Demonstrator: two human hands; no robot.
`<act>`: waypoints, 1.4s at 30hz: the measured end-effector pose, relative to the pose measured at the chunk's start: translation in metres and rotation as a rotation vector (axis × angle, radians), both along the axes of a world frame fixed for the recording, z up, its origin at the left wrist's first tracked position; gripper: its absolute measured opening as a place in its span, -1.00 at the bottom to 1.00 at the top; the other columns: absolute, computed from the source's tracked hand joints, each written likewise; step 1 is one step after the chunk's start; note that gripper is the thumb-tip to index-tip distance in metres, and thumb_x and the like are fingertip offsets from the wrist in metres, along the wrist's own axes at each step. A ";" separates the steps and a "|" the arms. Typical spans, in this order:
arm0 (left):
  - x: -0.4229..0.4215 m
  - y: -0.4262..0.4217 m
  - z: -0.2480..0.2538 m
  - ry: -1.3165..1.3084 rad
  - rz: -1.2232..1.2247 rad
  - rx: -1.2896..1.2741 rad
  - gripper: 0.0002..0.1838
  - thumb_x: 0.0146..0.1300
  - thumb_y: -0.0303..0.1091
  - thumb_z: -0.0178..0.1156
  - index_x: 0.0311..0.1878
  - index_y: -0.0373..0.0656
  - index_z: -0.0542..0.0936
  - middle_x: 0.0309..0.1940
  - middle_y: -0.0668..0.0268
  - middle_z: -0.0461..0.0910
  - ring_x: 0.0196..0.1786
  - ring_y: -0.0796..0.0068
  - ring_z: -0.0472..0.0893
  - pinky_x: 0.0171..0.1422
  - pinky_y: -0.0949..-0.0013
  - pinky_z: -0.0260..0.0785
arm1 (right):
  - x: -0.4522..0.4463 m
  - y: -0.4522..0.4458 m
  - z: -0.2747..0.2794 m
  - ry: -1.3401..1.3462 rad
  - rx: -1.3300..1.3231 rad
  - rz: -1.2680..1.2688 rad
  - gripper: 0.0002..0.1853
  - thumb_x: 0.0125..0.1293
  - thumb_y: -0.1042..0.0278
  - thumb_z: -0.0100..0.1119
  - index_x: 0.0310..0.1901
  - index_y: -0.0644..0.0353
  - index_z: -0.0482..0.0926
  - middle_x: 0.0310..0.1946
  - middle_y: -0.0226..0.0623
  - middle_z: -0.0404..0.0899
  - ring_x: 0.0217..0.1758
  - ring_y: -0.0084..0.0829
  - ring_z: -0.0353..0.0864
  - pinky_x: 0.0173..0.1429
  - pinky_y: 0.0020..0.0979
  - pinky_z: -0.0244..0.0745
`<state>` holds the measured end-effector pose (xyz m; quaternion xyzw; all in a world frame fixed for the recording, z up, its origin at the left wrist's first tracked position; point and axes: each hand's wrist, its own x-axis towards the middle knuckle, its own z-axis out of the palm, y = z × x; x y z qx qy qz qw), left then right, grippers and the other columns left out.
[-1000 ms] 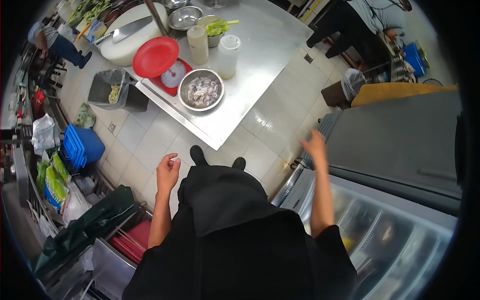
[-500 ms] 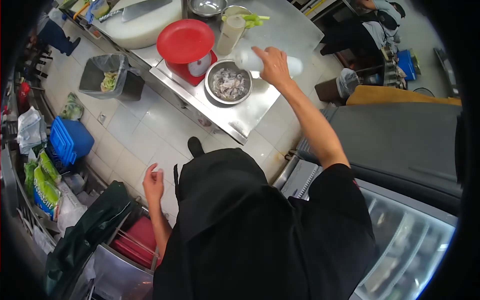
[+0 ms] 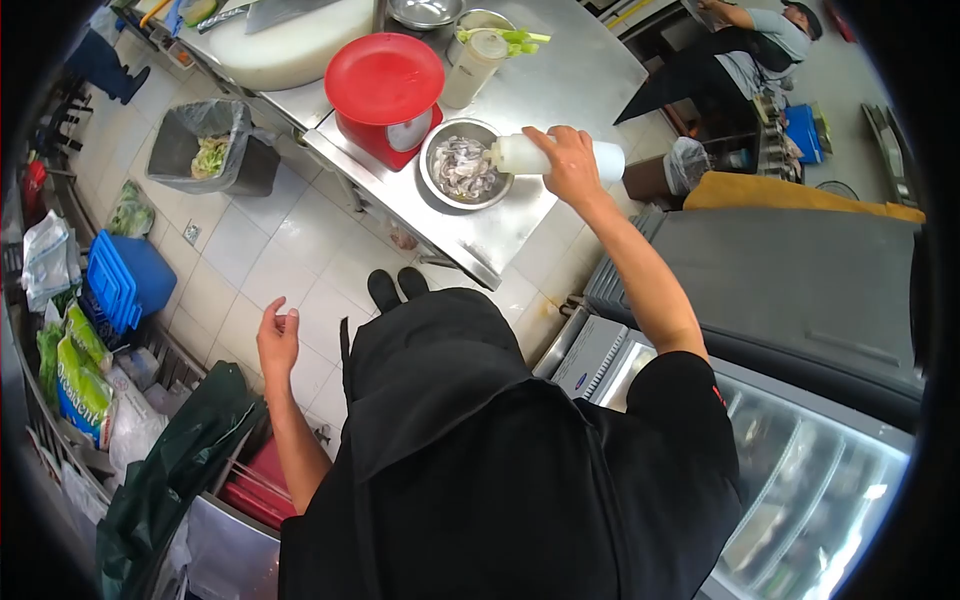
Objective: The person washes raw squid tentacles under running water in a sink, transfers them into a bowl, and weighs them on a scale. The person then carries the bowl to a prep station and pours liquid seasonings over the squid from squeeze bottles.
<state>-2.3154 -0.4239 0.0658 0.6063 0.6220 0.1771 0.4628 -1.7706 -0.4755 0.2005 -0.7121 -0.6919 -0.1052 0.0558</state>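
My right hand [image 3: 574, 165] grips a white plastic bottle [image 3: 607, 160], tipped nearly level with its neck over the rim of a steel bowl [image 3: 436, 184]. Inside the bowl lie glossy grey-white pieces [image 3: 466, 170] that look like raw seafood. Right beside the bowl is a red kitchen scale [image 3: 385, 80] with a round pan and a dial. A clear squeeze bottle [image 3: 474, 70] stands behind it. My left hand [image 3: 278, 335] hangs over the floor at my side, fingers loosely apart and holding nothing.
The steel table [image 3: 590, 60] also bears a thick white cutting board [image 3: 290, 50] with a cleaver and a container of green stalks [image 3: 515, 40]. A lined bin [image 3: 262, 165] stands on the floor. Another person [image 3: 775, 45] is at the upper right. A glass-topped chest [image 3: 800, 500] is near my right side.
The bottle in my right hand has come to rest more steadily, its neck now at the bowl's edge. My left hand has shifted a little left. A second shoe shows.
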 end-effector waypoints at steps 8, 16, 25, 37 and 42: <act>-0.015 -0.083 0.003 0.262 0.025 -0.071 -0.59 0.17 -0.22 0.27 0.08 -0.11 0.53 -0.42 0.17 0.62 -0.35 0.40 0.60 -0.21 0.31 0.46 | 0.034 0.018 -0.030 0.767 0.219 -0.207 -0.04 -0.24 0.12 0.55 0.26 0.23 0.30 0.17 -0.08 0.40 0.26 -0.18 0.37 0.33 -0.27 0.27; -0.023 -0.086 0.049 0.187 0.201 -0.136 -0.50 0.18 -0.10 0.22 0.16 -0.11 0.48 -0.27 0.07 0.65 -0.18 0.19 0.64 -0.04 0.23 0.47 | 0.062 0.095 -0.077 1.123 0.336 -0.198 -0.34 0.02 0.35 0.47 0.14 0.42 0.42 0.05 -0.06 0.52 0.06 -0.24 0.53 0.20 -0.22 0.39; -0.180 -0.076 0.004 0.270 0.866 0.087 -0.43 0.15 -0.09 0.29 0.18 -0.15 0.46 -0.30 0.20 0.64 -0.22 0.32 0.61 -0.05 0.32 0.43 | -0.083 0.078 0.020 0.801 0.895 -0.431 -0.54 0.23 0.31 0.28 0.13 0.31 0.46 -0.13 -0.16 0.60 -0.13 -0.34 0.59 -0.02 -0.36 0.53; -0.567 0.076 0.155 -0.536 1.688 0.863 -0.20 0.19 -0.03 0.26 0.37 -0.23 0.15 0.15 0.13 0.37 0.01 0.22 0.47 -0.13 0.19 0.45 | -0.592 0.250 0.005 0.998 -0.518 0.878 -0.63 0.06 0.53 0.30 -0.04 0.28 0.55 -0.29 -0.21 0.59 -0.33 -0.42 0.57 -0.19 -0.44 0.48; -0.648 0.053 0.146 -0.587 2.136 0.889 -0.40 0.16 -0.15 0.23 0.20 -0.19 0.30 -0.03 0.14 0.40 -0.09 0.16 0.50 -0.18 0.16 0.49 | -0.790 0.287 0.022 1.031 -0.749 1.262 -0.69 0.17 0.41 0.25 -0.02 0.22 0.56 -0.24 -0.25 0.61 -0.27 -0.43 0.57 -0.21 -0.43 0.48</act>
